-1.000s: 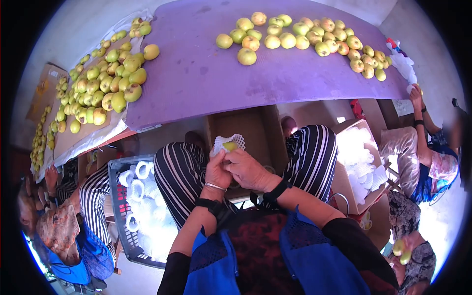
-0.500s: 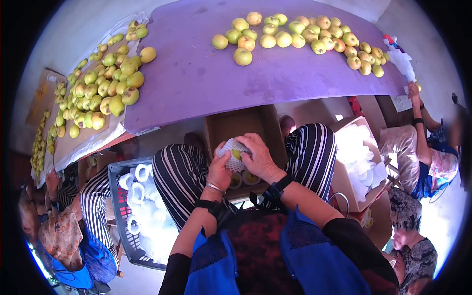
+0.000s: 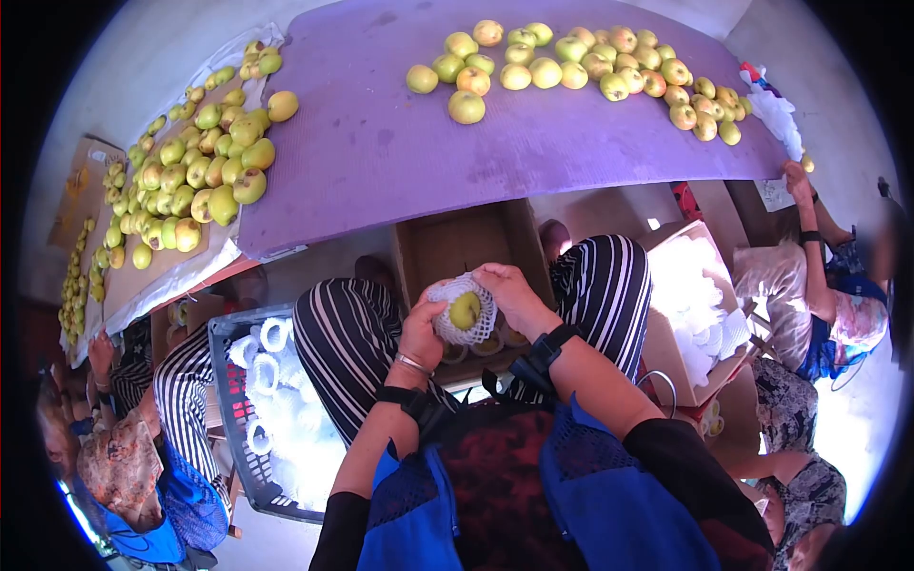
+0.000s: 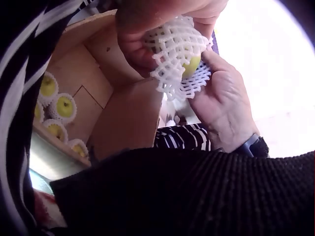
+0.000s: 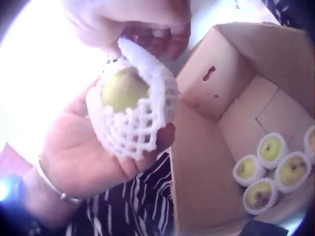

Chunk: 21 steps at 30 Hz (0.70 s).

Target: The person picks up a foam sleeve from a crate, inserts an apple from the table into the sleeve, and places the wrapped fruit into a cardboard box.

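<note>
A green apple point(image 3: 465, 310) sits inside a white foam net point(image 3: 455, 329), held over the lap in front of an open cardboard box. The left hand point(image 3: 422, 328) cradles the net from the left; in the right wrist view its palm and fingers lie under the net point(image 5: 133, 132). The right hand point(image 3: 519, 303) pinches the net's upper right edge. From the right wrist view, the apple point(image 5: 125, 89) shows through the net's opening, with the right hand point(image 5: 135, 24) above it. Netted apples point(image 5: 259, 194) stand in the box point(image 5: 202, 167).
A purple table point(image 3: 381, 143) ahead bears many loose apples point(image 3: 466, 108). More apples lie on the left table. A black crate point(image 3: 228, 381) of foam nets is at the left, a carton point(image 3: 671, 357) of nets at the right. Other people sit at both sides.
The right hand has moved from covering the apple to the net's right edge. The net now surrounds more of the apple, whose face is turned upward. The view has shifted slightly.
</note>
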Tool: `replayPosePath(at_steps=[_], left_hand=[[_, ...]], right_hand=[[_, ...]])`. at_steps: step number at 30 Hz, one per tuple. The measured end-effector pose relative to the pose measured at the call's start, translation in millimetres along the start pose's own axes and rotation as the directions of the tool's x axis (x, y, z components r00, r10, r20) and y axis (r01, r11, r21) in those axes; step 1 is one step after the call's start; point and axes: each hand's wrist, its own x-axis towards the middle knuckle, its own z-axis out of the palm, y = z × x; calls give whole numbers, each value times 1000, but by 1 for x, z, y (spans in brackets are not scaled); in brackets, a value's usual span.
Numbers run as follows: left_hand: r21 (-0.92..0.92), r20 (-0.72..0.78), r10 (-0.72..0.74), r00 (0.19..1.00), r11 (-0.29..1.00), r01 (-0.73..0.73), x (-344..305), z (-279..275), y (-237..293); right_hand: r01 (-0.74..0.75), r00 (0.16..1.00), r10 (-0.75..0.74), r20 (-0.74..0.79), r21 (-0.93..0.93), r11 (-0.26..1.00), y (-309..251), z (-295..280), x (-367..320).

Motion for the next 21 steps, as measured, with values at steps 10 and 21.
replayPosePath(at_steps=[10, 21], left_hand=[[-210, -34, -4, 999, 978, -3, 1, -1, 3], [-353, 3, -119, 993, 929, 112, 1, 5, 2]], right_hand=[[-158, 987, 132, 96, 359, 920, -9, -3, -9], [-23, 992, 12, -129, -90, 996, 7, 6, -5]])
